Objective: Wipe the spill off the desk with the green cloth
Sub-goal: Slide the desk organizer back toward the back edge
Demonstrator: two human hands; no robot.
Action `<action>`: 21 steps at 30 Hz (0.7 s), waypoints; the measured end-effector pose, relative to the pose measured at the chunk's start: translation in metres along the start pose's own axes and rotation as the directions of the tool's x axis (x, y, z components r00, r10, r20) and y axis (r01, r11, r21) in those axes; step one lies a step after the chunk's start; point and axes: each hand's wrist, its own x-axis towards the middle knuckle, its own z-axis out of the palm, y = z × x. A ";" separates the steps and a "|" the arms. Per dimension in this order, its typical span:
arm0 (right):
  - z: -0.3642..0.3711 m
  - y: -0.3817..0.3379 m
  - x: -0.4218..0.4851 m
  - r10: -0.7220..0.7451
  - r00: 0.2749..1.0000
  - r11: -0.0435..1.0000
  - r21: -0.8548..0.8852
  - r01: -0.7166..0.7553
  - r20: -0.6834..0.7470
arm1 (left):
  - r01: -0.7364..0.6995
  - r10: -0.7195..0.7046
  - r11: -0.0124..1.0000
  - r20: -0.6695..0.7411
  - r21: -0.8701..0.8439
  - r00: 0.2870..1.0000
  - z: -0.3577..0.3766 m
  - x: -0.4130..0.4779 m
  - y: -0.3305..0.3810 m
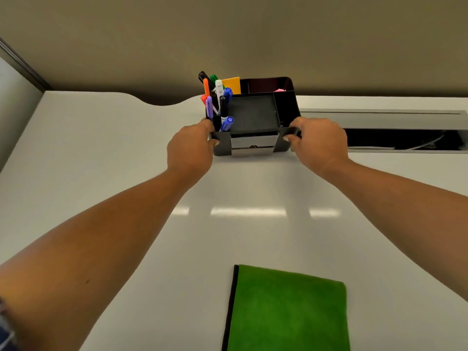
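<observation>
At the table's [101, 148] far edge, both hands, left [191, 145] and right [317, 143], grip a black organizer [253, 117]; tilting it could spill pens [222, 105]. Green cloth [288, 310] lies untouched, nearer the person.

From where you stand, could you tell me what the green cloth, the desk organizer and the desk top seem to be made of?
Green cloth: likely microfibre, with a matte, fuzzy nap and a black stitched edge.
Desk organizer: probably black plastic, with thin smooth walls of slight sheen; the front drawer looks metallic or silvered.
Desk top: seemingly white laminate, semi-gloss, since it mirrors the ceiling lights.
</observation>
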 end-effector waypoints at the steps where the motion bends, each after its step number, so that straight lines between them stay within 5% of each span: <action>1: 0.000 0.000 0.000 0.005 1.000 1.000 0.007 -0.005 0.010 | -0.005 0.005 1.000 -0.009 0.023 1.000 -0.001 0.000 0.002; 6: -0.004 -0.003 -0.011 0.107 0.992 0.975 0.189 -0.117 0.063 | 0.028 -0.028 1.000 -0.022 -0.004 0.999 -0.007 -0.014 0.008; 12: -0.023 0.001 -0.127 0.362 0.915 0.728 0.559 -0.396 0.177 | 0.141 -0.132 0.933 0.048 -0.331 0.990 -0.015 -0.119 0.016; 17: -0.031 0.012 -0.290 0.627 0.655 0.501 0.426 -0.753 0.422 | 0.209 -0.108 0.858 0.232 -0.470 0.967 -0.017 -0.262 0.026; 21: -0.032 0.002 -0.363 0.674 0.500 0.416 0.280 -0.865 0.544 | 0.187 -0.047 0.899 0.337 -0.397 0.940 -0.016 -0.331 0.033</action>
